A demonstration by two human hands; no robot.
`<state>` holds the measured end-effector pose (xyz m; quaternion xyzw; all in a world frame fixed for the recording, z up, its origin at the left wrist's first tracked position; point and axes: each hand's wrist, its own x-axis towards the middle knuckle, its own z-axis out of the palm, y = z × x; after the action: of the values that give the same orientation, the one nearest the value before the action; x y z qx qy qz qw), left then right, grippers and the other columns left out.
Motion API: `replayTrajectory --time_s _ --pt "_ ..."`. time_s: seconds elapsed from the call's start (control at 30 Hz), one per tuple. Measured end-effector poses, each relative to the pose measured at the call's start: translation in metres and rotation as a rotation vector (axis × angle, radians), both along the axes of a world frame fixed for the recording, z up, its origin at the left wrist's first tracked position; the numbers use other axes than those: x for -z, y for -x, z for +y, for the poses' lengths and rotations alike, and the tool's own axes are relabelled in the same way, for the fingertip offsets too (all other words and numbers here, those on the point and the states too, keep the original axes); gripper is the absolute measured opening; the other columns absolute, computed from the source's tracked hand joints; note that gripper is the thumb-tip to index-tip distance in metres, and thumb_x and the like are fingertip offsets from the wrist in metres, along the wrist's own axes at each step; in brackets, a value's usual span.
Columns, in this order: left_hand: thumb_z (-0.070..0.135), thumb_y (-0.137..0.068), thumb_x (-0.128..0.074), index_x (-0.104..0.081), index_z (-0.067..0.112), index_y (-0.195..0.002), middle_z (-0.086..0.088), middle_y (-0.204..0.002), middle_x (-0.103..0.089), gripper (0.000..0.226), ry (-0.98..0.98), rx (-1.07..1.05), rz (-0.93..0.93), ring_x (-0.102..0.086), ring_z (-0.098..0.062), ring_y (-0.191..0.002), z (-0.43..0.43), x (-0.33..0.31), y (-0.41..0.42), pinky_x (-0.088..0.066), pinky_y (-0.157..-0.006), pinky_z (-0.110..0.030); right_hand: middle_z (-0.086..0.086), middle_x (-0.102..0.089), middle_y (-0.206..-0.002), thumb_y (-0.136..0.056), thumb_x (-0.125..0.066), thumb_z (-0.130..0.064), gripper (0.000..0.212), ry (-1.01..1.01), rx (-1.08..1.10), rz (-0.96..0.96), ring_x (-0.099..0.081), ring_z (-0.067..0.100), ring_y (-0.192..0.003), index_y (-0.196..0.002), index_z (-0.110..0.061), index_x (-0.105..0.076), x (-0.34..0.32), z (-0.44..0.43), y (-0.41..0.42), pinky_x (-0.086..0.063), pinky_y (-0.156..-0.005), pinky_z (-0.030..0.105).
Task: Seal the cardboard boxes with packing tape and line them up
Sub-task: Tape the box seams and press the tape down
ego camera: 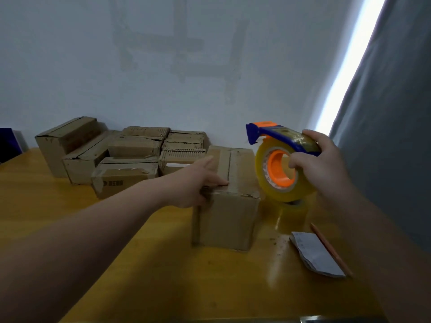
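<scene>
- Task item: a brown cardboard box (227, 206) stands on the yellow wooden table (116, 229), directly ahead of the person and between the two hands.
- Its flaps are closed. The centre seam on top runs from the near edge to the far edge, away from the viewer.
- Left hand (198, 183): it lies on the left part of the box top with its fingers stretched out, steadying the box, thumb along the near top edge. It is open and nearer the box than the other hand.
- Right hand (319, 164): it is closed around a blue and orange tape dispenser (279, 138) loaded with a roll of clear yellowish packing tape (268, 183). It is held in the air just to the right of the box.
- Governing relation: the dispenser sits right of the seam with its cutter end pointing left, level with the far top edge. In my judgement the next move must bring it left onto the seam and draw it along that near-to-far line.
- Remaining stock: a cluster of brown cardboard boxes (130, 155) sits at the back left against the wall, well apart from the hands and not in a straight line.
- Other items: a second clear tape roll (292, 210) rests on the table just beside the box, with a white paper slip (314, 255) and a pencil (331, 250) nearer the viewer.
- Not determinable: whether tape already covers the seam, whether a tape end is free at the cutter, and how the left hand's lower fingers lie.
</scene>
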<state>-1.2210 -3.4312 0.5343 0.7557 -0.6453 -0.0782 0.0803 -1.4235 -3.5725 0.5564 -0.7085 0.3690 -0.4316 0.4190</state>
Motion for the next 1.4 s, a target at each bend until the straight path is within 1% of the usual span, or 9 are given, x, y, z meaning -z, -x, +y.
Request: replayTrajectory --time_s 0.17,0.37,0.57,0.73,0.93,1.1,1.2,1.3,1.4 --pt "0.007 -0.089 -0.059 -0.03 0.033 -0.148 0.012 -0.154 -0.028 0.07 0.032 0.022 -0.076 -0.02 -0.013 -0.144 0.0 0.007 -0.015 -0.015 -0.116 -0.032 -0.011 -0.051 -0.106 -0.068 -0.066 0.002 0.072 -0.033 -0.105 -0.068 -0.055 0.015 -0.095 -0.13 -0.032 -0.05 -0.011 0.004 -0.003 -0.05 -0.067 0.025" --pt "0.054 -0.096 -0.037 -0.055 0.016 -0.125 -0.007 -0.137 -0.051 0.052 0.023 0.053 0.087 -0.034 -0.024 -0.136 -0.011 -0.003 -0.008 -0.025 -0.112 -0.039 -0.012 -0.052 -0.105 -0.069 -0.066 0.001 0.069 -0.054 -0.166 -0.097 -0.055 0.013 -0.093 -0.129 -0.031 -0.05 -0.016 0.004 -0.017 -0.049 -0.065 0.023" --pt "0.038 -0.104 -0.023 -0.02 0.016 -0.152 -0.001 -0.158 -0.021 0.053 -0.125 0.023 0.057 -0.016 -0.014 -0.145 -0.045 -0.003 -0.004 -0.009 -0.116 -0.029 -0.005 -0.051 -0.116 -0.068 -0.067 -0.003 0.072 -0.013 -0.129 -0.048 -0.053 0.014 -0.093 -0.131 -0.031 -0.047 -0.009 -0.004 -0.028 -0.051 -0.068 0.026" --pt "0.029 -0.105 -0.023 -0.031 0.003 -0.145 -0.014 -0.152 -0.029 0.048 -0.143 -0.033 0.055 -0.026 -0.023 -0.139 -0.064 -0.004 -0.004 -0.017 -0.101 -0.022 -0.001 -0.051 -0.119 -0.068 -0.066 -0.003 0.071 -0.059 -0.157 -0.059 -0.054 0.019 -0.103 -0.13 -0.032 -0.046 -0.004 -0.015 -0.022 -0.049 -0.065 0.025" --pt "0.033 -0.105 -0.02 -0.017 0.019 -0.153 -0.002 -0.16 -0.012 0.05 -0.144 -0.086 0.018 -0.008 -0.022 -0.147 -0.083 0.0 -0.02 -0.008 -0.117 -0.034 -0.003 -0.054 -0.116 -0.075 -0.074 -0.014 0.064 -0.064 -0.173 -0.077 -0.058 0.016 -0.098 -0.129 -0.032 -0.046 -0.003 -0.019 -0.022 -0.05 -0.064 0.022" --pt "0.015 -0.098 -0.042 -0.066 0.014 -0.117 -0.004 -0.123 -0.063 0.031 0.254 -0.308 0.338 -0.055 -0.017 -0.108 -0.085 -0.006 -0.027 -0.044 -0.092 -0.031 -0.005 -0.057 -0.109 -0.074 -0.073 -0.009 0.06 -0.075 -0.188 -0.097 -0.06 0.016 -0.091 -0.124 -0.032 -0.049 -0.005 -0.019 -0.02 -0.051 -0.064 0.024" --pt "0.017 -0.097 -0.048 -0.064 0.001 -0.105 -0.014 -0.098 -0.067 0.024 0.5 -0.515 0.919 -0.061 -0.019 -0.077 -0.079 -0.015 -0.034 -0.053 -0.065 -0.027 -0.005 -0.058 -0.107 -0.075 -0.072 -0.005 0.06 -0.075 -0.206 -0.122 -0.061 0.017 -0.09 -0.123 -0.032 -0.05 -0.004 -0.018 -0.019 -0.053 -0.064 0.025" --pt "0.031 -0.098 -0.05 -0.056 -0.006 -0.107 -0.02 -0.095 -0.064 0.039 0.441 -0.607 1.457 -0.064 -0.024 -0.079 -0.071 -0.028 -0.033 -0.058 -0.06 -0.028 -0.003 -0.058 -0.108 -0.075 -0.069 -0.001 0.06 -0.055 -0.235 -0.131 -0.061 0.018 -0.091 -0.122 -0.034 -0.052 -0.003 -0.018 -0.017 -0.055 -0.067 0.027" --pt "0.033 -0.095 -0.056 -0.061 -0.004 -0.096 -0.014 -0.078 -0.067 0.037 0.324 -0.553 1.553 -0.065 -0.019 -0.069 -0.068 -0.033 -0.03 -0.059 -0.055 -0.026 -0.002 -0.058 -0.108 -0.074 -0.069 0.003 0.061 -0.033 -0.281 -0.117 -0.062 0.019 -0.092 -0.118 -0.037 -0.052 -0.005 -0.017 -0.016 -0.057 -0.07 0.029"
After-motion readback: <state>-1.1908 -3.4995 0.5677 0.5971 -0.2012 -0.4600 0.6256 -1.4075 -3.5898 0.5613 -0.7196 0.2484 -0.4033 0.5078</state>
